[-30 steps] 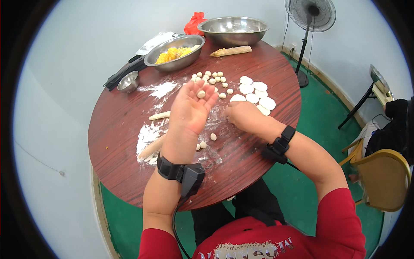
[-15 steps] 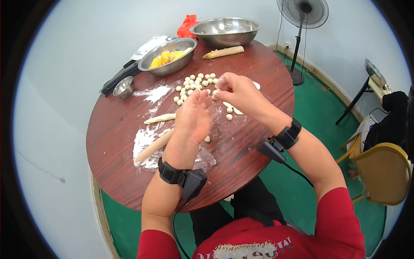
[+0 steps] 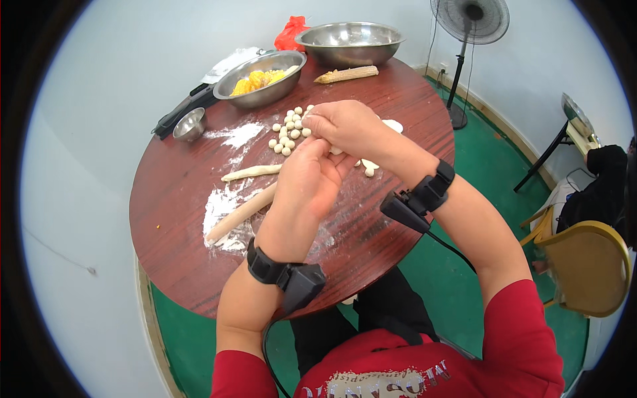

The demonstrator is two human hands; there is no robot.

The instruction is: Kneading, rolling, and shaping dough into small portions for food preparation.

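My left hand (image 3: 310, 179) is palm up above the table, its fingers stretched out toward the other hand. Over its fingertips bends my right hand (image 3: 346, 127), fingers curled down and drawn together; whatever they hold is hidden. Just beyond both hands lies a cluster of small white dough balls (image 3: 290, 132), partly covered by the right hand. A thin dough rope (image 3: 251, 173) rests left of my left hand. Nearer me, a tan rolling pin (image 3: 240, 213) runs slantwise under the left wrist. Small dough pieces (image 3: 369, 168) show beneath my right forearm, with flat white ones (image 3: 393, 125) beyond it.
White flour (image 3: 215, 215) dusts the round wooden table (image 3: 179, 265). At the back stand a steel bowl of yellow corn (image 3: 259, 98), a larger steel bowl (image 3: 350, 54), a bare corncob (image 3: 346, 74), a red bag (image 3: 290, 34) and a small metal bowl (image 3: 190, 125).
My right hand has moved left and over the left hand's fingers, covering some of the dough balls. The left hand has shifted slightly right, its thumb now bent toward the right hand.
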